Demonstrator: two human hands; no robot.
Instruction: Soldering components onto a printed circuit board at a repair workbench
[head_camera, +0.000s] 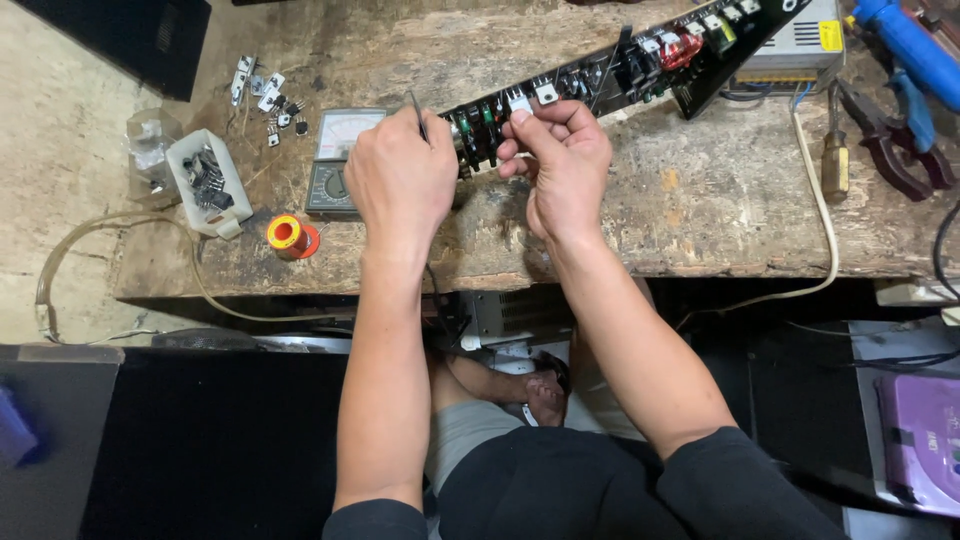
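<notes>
Nearest the camera, two bare forearms reach up to the worn wooden bench (640, 215). The right hand (562, 165) pinches a small white component (518, 101) on the long black circuit board (620, 68), which looks stiff, light and fragile, best held by its edges. The left hand (400, 175) grips a thin metal tool (417, 113). Left of it lies a multimeter (340, 160), and beyond that a solder spool (290, 236).

The long circuit board (640, 60) is running off the top edge, its near end disappearing behind the left hand's (400, 175) fingers. Right fingertips (520, 118) are covering one small component (518, 100) partly.
</notes>
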